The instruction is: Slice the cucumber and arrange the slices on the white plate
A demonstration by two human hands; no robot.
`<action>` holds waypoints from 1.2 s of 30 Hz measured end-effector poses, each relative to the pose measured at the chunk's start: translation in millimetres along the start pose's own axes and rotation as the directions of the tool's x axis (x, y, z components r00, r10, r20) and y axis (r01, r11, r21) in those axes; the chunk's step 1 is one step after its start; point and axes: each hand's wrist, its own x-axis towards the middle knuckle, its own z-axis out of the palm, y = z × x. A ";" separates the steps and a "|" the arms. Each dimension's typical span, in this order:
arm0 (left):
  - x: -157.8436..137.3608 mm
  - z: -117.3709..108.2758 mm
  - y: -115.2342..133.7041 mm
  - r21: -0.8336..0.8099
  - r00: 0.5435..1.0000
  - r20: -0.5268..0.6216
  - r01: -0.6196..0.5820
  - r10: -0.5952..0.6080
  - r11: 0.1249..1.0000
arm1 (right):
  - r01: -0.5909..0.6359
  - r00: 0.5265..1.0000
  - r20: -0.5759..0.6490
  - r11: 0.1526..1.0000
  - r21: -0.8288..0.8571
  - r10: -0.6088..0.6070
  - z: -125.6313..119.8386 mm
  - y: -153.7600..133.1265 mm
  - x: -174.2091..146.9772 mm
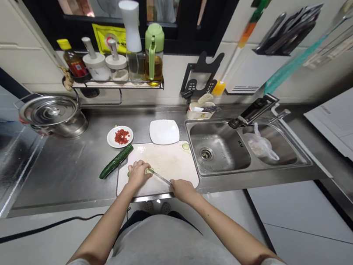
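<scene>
A cucumber piece (149,170) lies on the white cutting board (167,156), mostly covered by my left hand (139,173), whose fingers are closed over it. My right hand (183,191) grips the handle of a kitchen knife (162,178). The blade points up and left, its tip at the cucumber piece's cut end. A whole dark green cucumber (116,161) rests aslant on the counter, reaching the board's left corner. Near the board's upper right corner lies a pale cucumber slice (185,146).
Behind the board stand a plate of chopped red bits (122,136) and a white square plate (164,131). To the right is a double sink (220,143) with a plastic bag (260,144) in it. A lidded steel pot (54,113) and a bottle rack (116,85) are at the back left.
</scene>
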 end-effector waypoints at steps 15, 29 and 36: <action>-3.8 -2.9 4.1 0.010 1.000 -0.021 -0.009 0.009 1.000 | 0.004 1.000 -0.003 1.000 -0.001 -0.004 -4.7 -3.6 -2.2; -13.6 2.9 16.3 0.078 0.993 -0.052 0.110 -0.106 0.991 | -0.197 0.940 -0.210 0.931 0.307 0.269 14.0 52.1 -9.1; -10.6 7.7 21.0 0.075 0.991 -0.059 0.121 -0.117 0.990 | -0.291 0.859 -0.242 0.820 0.493 0.451 18.6 96.6 15.6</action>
